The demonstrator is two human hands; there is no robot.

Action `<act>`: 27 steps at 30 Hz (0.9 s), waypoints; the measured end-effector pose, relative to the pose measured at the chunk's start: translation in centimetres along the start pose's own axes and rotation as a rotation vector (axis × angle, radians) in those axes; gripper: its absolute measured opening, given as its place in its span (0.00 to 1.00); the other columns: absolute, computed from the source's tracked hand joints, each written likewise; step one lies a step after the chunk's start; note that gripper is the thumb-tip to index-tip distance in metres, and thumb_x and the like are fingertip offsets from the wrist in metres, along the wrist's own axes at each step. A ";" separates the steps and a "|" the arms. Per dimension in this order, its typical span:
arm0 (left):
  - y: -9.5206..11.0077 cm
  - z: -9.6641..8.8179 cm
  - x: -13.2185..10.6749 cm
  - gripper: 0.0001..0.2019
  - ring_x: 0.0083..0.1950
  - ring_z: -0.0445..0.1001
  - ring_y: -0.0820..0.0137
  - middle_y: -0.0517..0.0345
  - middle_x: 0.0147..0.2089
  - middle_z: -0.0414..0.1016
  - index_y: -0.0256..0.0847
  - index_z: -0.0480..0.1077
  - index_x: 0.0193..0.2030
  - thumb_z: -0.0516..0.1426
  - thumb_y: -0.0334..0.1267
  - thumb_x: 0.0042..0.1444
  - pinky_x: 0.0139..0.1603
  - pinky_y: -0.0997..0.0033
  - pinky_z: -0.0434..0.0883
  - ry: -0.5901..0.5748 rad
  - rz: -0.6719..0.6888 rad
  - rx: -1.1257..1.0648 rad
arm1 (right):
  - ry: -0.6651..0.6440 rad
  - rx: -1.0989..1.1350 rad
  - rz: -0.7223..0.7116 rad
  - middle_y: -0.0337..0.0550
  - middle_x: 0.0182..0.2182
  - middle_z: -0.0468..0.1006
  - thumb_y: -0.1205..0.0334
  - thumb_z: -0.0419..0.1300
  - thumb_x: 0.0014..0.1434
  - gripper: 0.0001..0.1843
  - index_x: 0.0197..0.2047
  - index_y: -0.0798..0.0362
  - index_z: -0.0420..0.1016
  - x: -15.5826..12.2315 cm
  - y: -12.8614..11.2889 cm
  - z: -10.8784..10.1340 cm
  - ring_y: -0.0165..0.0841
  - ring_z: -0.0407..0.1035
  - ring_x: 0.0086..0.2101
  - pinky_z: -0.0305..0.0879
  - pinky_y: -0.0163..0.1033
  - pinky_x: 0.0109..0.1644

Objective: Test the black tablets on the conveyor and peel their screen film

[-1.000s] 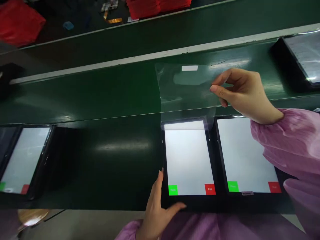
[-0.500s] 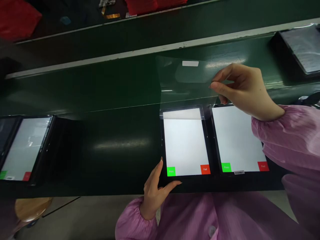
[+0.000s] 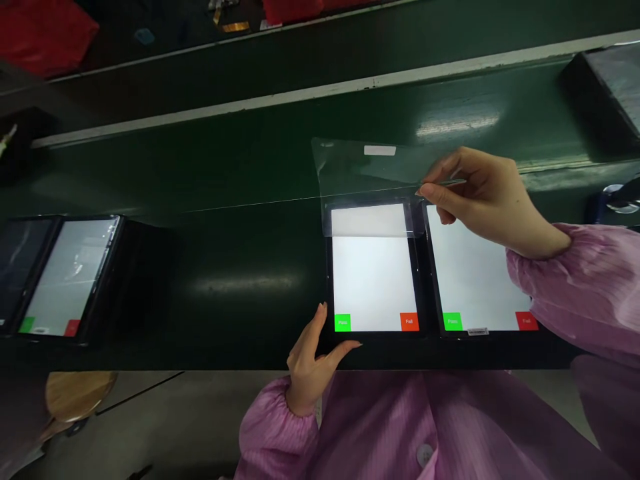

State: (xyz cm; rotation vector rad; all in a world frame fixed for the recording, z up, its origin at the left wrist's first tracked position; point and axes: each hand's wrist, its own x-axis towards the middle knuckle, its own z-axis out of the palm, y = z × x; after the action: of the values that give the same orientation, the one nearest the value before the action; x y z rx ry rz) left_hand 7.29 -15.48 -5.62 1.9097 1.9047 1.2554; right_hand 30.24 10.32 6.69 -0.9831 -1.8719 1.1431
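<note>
R hand [image 3: 477,200] pinching clear film [image 3: 365,170], end lying on tablet [image 3: 373,280] top; L hand [image 3: 310,363] open, steadying tablet bottom edge. Risk: pinch slips, film lands crooked, creases.

Glossy clear plastic film [image 3: 367,167], smooth green conveyor belt [image 3: 210,313], wooden stool [image 3: 80,395].

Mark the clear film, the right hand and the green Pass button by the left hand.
Clear film [image 3: 355,172], head view, on its raised middle.
Right hand [image 3: 483,197], head view, on the back of the hand.
Pass button [image 3: 343,323], head view, on the button's centre.
</note>
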 end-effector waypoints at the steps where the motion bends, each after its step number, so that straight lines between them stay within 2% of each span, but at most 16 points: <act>1: 0.0 0.0 0.0 0.43 0.55 0.83 0.55 0.48 0.58 0.81 0.47 0.56 0.77 0.70 0.42 0.58 0.54 0.60 0.85 0.006 0.000 0.000 | -0.008 -0.005 0.002 0.37 0.34 0.78 0.60 0.69 0.62 0.08 0.35 0.47 0.74 -0.2 0.0 0.1 0.26 0.66 0.20 0.66 0.37 0.20; 8: -0.1 0.1 0.2 0.42 0.52 0.85 0.56 0.47 0.57 0.82 0.46 0.58 0.75 0.71 0.40 0.57 0.51 0.61 0.86 0.045 0.081 0.048 | -0.058 -0.035 -0.014 0.37 0.34 0.78 0.58 0.67 0.63 0.07 0.36 0.47 0.73 -1.9 -0.2 0.7 0.27 0.67 0.19 0.60 0.37 0.18; 12: -0.1 0.2 0.0 0.42 0.51 0.85 0.56 0.46 0.56 0.82 0.43 0.59 0.75 0.72 0.38 0.56 0.50 0.61 0.86 0.057 0.113 0.070 | -0.100 -0.094 -0.023 0.37 0.34 0.78 0.54 0.66 0.65 0.09 0.37 0.47 0.73 -3.0 0.2 0.8 0.26 0.66 0.19 0.61 0.37 0.19; 16: 0.1 -0.1 0.2 0.40 0.52 0.85 0.54 0.45 0.56 0.82 0.43 0.58 0.75 0.70 0.42 0.59 0.49 0.60 0.86 0.028 0.089 0.038 | -0.107 -0.125 0.023 0.37 0.32 0.80 0.51 0.64 0.67 0.10 0.39 0.48 0.73 -5.2 0.2 1.4 0.26 0.66 0.17 0.60 0.36 0.19; 18: 0.4 -0.6 0.5 0.40 0.53 0.84 0.54 0.43 0.56 0.82 0.43 0.57 0.75 0.67 0.48 0.61 0.50 0.59 0.86 -0.020 0.035 0.005 | -0.233 -0.115 0.073 0.40 0.37 0.83 0.52 0.60 0.70 0.10 0.47 0.48 0.74 -7.2 -0.4 1.9 0.26 0.67 0.17 0.62 0.36 0.18; 20: 0.8 -1.4 0.8 0.41 0.55 0.83 0.54 0.42 0.56 0.82 0.42 0.55 0.76 0.65 0.55 0.63 0.53 0.58 0.85 -0.057 -0.023 -0.031 | -0.447 -0.150 0.069 0.41 0.40 0.85 0.55 0.56 0.73 0.17 0.61 0.47 0.72 -9.8 -1.1 2.1 0.27 0.69 0.16 0.63 0.35 0.17; 22: 1.1 -2.5 0.9 0.42 0.58 0.82 0.54 0.41 0.57 0.81 0.41 0.53 0.76 0.63 0.57 0.63 0.56 0.56 0.83 -0.064 -0.033 -0.037 | -0.621 -0.235 -0.025 0.37 0.39 0.86 0.59 0.56 0.73 0.22 0.68 0.44 0.68 -12.6 -1.6 1.8 0.29 0.73 0.18 0.65 0.35 0.18; 23: 1.2 -3.0 0.8 0.41 0.60 0.81 0.54 0.41 0.58 0.81 0.41 0.53 0.76 0.63 0.56 0.64 0.57 0.56 0.82 -0.061 -0.008 -0.029 | -0.640 -0.277 -0.092 0.36 0.39 0.86 0.61 0.55 0.74 0.22 0.68 0.43 0.69 -13.9 -1.7 1.4 0.31 0.76 0.21 0.69 0.35 0.21; 24: 1.2 -3.5 0.7 0.40 0.62 0.79 0.54 0.41 0.59 0.80 0.42 0.54 0.76 0.63 0.54 0.64 0.58 0.55 0.82 -0.059 0.033 -0.011 | -0.607 -0.315 -0.155 0.37 0.40 0.86 0.62 0.54 0.74 0.21 0.67 0.43 0.71 -15.0 -1.5 0.9 0.33 0.80 0.27 0.73 0.35 0.26; 27: 1.3 -4.4 0.5 0.32 0.66 0.76 0.55 0.43 0.61 0.77 0.45 0.59 0.74 0.61 0.48 0.67 0.59 0.55 0.81 -0.101 0.194 0.088 | -0.320 -0.489 -0.301 0.44 0.47 0.85 0.61 0.53 0.75 0.15 0.60 0.47 0.75 -17.0 -0.4 -0.6 0.38 0.81 0.40 0.78 0.41 0.40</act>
State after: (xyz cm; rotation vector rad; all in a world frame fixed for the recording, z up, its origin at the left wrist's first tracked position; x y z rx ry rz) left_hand 5.31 -17.19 -1.81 2.2031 1.7887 1.1160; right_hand 38.27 -4.42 4.08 -0.7561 -2.5340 0.7036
